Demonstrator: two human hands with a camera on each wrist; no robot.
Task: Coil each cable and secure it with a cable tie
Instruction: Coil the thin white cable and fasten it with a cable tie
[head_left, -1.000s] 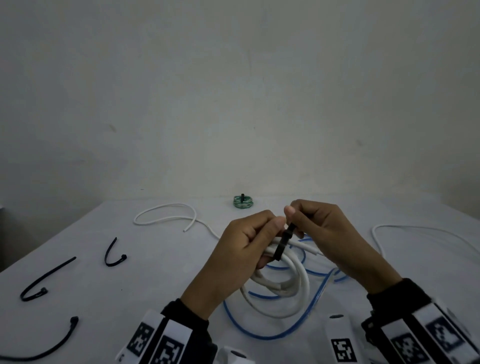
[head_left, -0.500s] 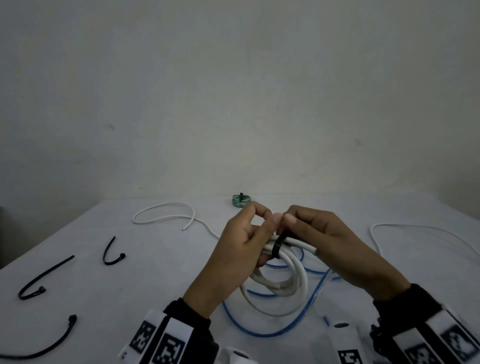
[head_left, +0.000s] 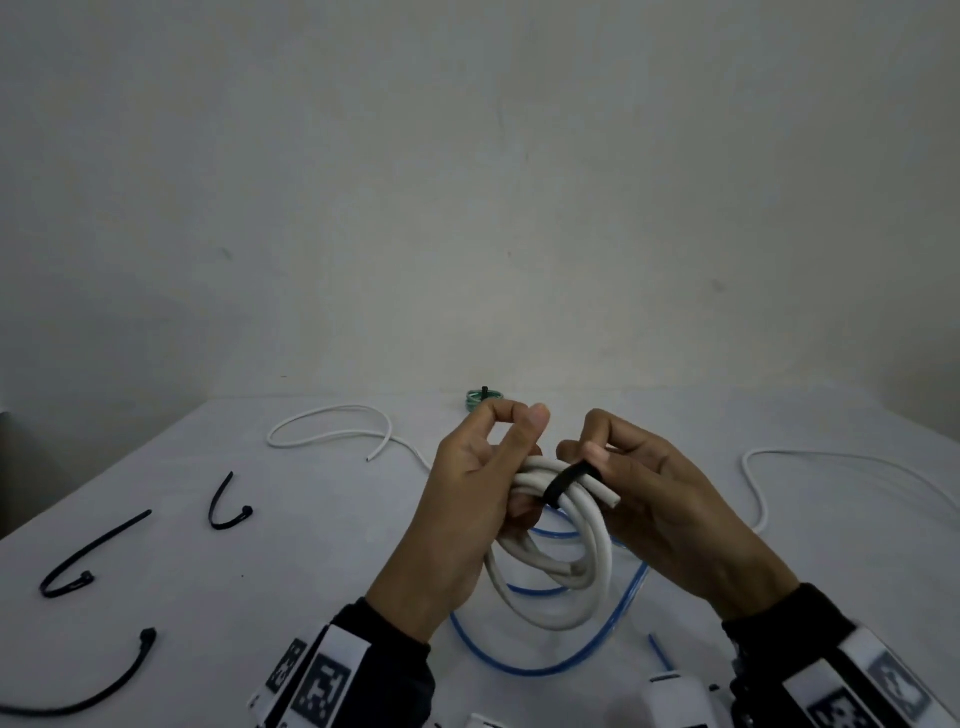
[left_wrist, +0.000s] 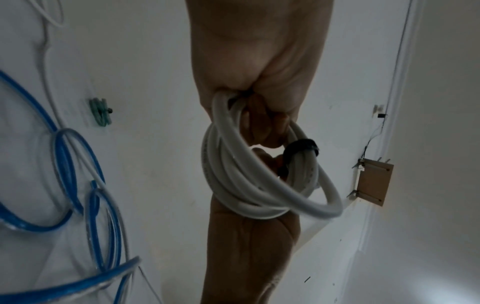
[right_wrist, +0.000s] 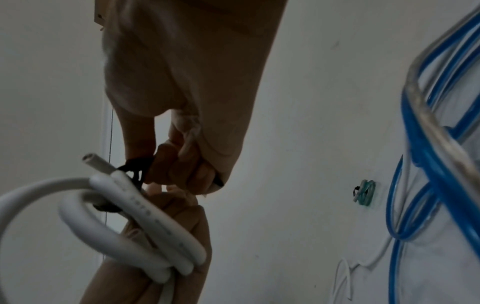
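Observation:
A thick white cable coil (head_left: 563, 577) hangs in the air between both hands. My left hand (head_left: 519, 421) grips the coil's upper left with its lower fingers, while thumb and forefinger are raised above it, tips together. A black cable tie (head_left: 566, 480) loops round the bundled strands at the top. My right hand (head_left: 582, 452) pinches the tie, thumb on top. In the left wrist view the tie (left_wrist: 298, 151) circles the coil (left_wrist: 259, 189). The right wrist view shows fingers (right_wrist: 166, 164) on the tie (right_wrist: 135, 167) by the cable's cut end (right_wrist: 89, 159).
A loose blue cable (head_left: 545, 670) lies on the white table (head_left: 311, 571) under the hands. Thin white cables lie at the back left (head_left: 332, 426) and right (head_left: 831, 460). A tied green coil (head_left: 483, 400) sits at the back. Three spare black ties (head_left: 228, 504) lie left.
The tie stood up between both hands' fingertips; now it lies wrapped round the coil under my right thumb. My left thumb and forefinger have lifted off it and upward.

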